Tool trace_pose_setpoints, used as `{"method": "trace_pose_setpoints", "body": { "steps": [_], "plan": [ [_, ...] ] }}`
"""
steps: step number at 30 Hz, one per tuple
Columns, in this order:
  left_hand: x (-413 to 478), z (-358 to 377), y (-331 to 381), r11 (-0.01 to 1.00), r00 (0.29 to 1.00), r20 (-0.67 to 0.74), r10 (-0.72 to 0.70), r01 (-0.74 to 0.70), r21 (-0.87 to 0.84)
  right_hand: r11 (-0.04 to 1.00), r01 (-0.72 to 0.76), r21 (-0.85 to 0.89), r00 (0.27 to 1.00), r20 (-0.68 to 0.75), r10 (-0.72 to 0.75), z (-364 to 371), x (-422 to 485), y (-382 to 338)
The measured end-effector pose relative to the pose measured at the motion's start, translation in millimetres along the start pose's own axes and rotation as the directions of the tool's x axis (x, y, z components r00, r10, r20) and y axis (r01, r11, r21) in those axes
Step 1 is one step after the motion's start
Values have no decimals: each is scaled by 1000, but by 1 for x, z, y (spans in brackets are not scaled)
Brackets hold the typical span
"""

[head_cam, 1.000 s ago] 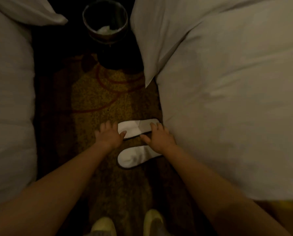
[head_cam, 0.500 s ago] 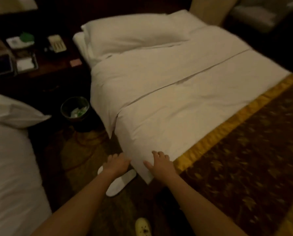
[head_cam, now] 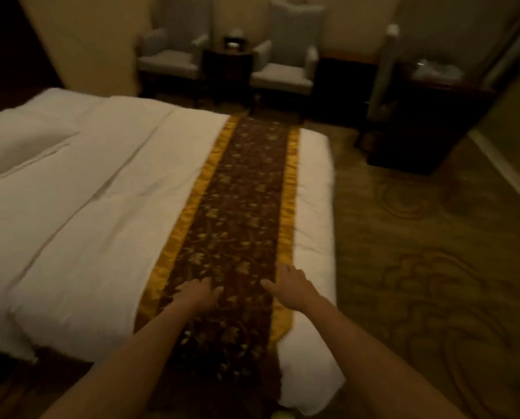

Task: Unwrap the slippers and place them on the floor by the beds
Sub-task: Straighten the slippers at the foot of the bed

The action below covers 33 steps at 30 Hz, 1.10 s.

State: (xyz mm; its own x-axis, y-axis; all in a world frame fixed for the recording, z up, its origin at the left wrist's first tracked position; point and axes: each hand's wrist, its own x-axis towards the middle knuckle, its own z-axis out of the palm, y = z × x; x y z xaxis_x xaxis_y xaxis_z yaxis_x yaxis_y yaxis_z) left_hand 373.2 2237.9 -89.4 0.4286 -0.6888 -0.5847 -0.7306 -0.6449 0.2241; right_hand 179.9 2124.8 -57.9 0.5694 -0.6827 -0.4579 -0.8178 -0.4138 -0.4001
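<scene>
No slippers are in view now. My left hand (head_cam: 199,293) and my right hand (head_cam: 292,284) are held out side by side above the near end of the bed (head_cam: 95,213), over its brown and gold runner (head_cam: 240,207). Both hands have relaxed, spread fingers and hold nothing. Whether they touch the runner I cannot tell. The picture is dim and blurred.
The white duvet covers the bed to the left. Patterned carpet (head_cam: 434,267) lies to the right. Two grey armchairs (head_cam: 286,71) with a small dark table (head_cam: 227,62) between them stand at the far wall. A dark desk (head_cam: 428,116) stands at the right.
My view has swung up and right, from the floor between the beds to the bed's foot end. Both hands left the white slippers on the floor and rose over the runner.
</scene>
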Motion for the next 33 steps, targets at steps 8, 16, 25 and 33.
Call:
{"method": "trace_pose_setpoints", "body": {
  "steps": [8, 16, 25, 33],
  "plan": [
    [47, 20, 256, 946, 966, 9, 258, -255, 200, 972, -236, 8, 967, -98, 236, -92, -16, 211],
    [80, 35, 467, 910, 933, 69, 354, -360, 204, 939, -337, 62, 939, -50, 340, -184, -4, 377],
    [182, 22, 599, 823, 877, 347, 333, -450, 347, 933, -351, 82, 935, 79, 345, -254, 81, 494],
    [333, -40, 714, 847, 885, 331, 329, -431, 311, 946, -323, -14, 936, 143, 322, -372, 235, 578]
  ]
}}
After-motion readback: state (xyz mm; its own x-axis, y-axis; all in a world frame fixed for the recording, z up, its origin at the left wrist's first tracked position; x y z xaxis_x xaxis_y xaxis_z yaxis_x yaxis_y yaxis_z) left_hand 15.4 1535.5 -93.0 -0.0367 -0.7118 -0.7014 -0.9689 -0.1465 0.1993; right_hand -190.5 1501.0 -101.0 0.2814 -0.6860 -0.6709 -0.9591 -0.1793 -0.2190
